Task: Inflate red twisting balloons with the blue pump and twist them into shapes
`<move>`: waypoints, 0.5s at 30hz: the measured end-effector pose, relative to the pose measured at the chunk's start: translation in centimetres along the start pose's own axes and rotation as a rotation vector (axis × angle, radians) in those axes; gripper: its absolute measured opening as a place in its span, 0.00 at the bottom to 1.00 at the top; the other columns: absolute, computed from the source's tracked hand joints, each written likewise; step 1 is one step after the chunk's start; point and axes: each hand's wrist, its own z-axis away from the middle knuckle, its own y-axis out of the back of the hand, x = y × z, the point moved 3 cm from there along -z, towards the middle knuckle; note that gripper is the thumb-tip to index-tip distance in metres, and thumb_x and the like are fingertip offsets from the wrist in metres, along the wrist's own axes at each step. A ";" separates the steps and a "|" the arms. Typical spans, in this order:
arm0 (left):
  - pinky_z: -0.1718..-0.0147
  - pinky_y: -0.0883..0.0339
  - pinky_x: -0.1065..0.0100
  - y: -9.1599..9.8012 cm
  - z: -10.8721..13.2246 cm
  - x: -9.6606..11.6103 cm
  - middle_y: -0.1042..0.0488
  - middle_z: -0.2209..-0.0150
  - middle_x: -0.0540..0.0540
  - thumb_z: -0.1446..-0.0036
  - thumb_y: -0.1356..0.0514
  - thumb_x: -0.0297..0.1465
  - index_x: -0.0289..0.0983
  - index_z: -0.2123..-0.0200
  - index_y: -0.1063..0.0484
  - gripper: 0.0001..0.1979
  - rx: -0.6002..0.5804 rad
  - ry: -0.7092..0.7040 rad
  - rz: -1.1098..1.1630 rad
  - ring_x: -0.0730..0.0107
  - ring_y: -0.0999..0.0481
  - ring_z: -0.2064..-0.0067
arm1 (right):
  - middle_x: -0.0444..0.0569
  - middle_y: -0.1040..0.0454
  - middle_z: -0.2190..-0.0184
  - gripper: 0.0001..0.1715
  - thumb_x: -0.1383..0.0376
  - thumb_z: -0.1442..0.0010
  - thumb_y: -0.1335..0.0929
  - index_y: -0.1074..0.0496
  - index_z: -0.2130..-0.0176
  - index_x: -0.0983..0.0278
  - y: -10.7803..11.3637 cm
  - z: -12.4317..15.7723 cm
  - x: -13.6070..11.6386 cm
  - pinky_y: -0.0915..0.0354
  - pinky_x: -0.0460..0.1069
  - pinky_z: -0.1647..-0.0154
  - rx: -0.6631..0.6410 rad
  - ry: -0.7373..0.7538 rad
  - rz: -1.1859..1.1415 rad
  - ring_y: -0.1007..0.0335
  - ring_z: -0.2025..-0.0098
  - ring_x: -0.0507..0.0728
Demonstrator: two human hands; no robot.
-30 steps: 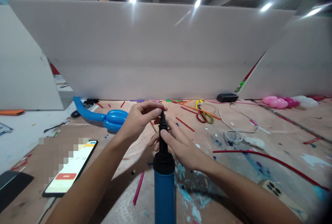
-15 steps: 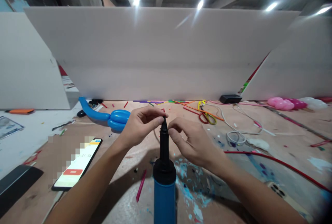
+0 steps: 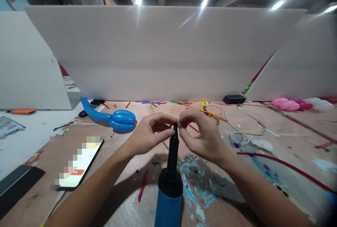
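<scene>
Head view on my feed, read left to right around one landmark, the upright hand pump with a blue barrel and black collar (image 3: 170,185). Well to the pump's left, I see a flat black object (image 3: 19,190) and a black-edged phone with a lit screen (image 3: 83,165) on the brown, paint-spotted counter (image 3: 123,185). Nearer the pump, to its left and farther off, lies a twisted blue balloon (image 3: 122,120); a short magenta strip (image 3: 143,186) rests closer in.

Next comes the left hand (image 3: 144,134), level with the pump's top. Its grip looks clamped on the black tapered nozzle (image 3: 175,132), thumb against the side and finger at the tip, where a speck of red (image 3: 176,119) shows. The nozzle's long axis follows the pump upward, leaning slightly right. It lies right of the left fingertips and left of the right ones, so I judge the left hand nearer.

On the pump's right, the right hand (image 3: 205,132) has its thumb and finger curled toward each other just beside the tip; I cannot tell whether that grip pinches anything. Beyond that hand, to the pump's right, are a small black box (image 3: 234,99), a looped pale cable (image 3: 239,137) and a long, thin red strand (image 3: 284,164).
</scene>
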 end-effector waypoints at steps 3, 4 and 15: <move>0.58 0.28 0.67 0.1 0.1 0.4 0.24 0.60 0.44 0.46 0.35 0.33 0.37 0.59 0.26 0.11 0.027 0.012 -0.095 0.67 0.23 0.59 | 0.43 0.32 0.69 0.14 0.77 0.49 0.36 0.36 0.64 0.61 -0.1 0.0 0.2 0.36 0.46 0.67 -0.041 -0.008 -0.021 0.35 0.69 0.50; 0.58 0.28 0.68 0.1 0.2 0.5 0.24 0.60 0.44 0.46 0.35 0.33 0.37 0.59 0.26 0.11 0.030 0.019 -0.109 0.68 0.23 0.59 | 0.43 0.32 0.69 0.14 0.77 0.49 0.36 0.36 0.64 0.62 -0.2 0.1 0.2 0.36 0.46 0.67 -0.052 -0.008 -0.029 0.35 0.69 0.50; 0.60 0.27 0.69 0.0 0.2 1.1 0.25 0.61 0.45 0.46 0.36 0.31 0.36 0.61 0.28 0.09 0.021 0.018 -0.090 0.69 0.23 0.61 | 0.46 0.32 0.69 0.08 0.74 0.47 0.34 0.33 0.66 0.63 0.4 -0.5 0.1 0.38 0.48 0.67 -0.066 0.028 0.054 0.36 0.68 0.52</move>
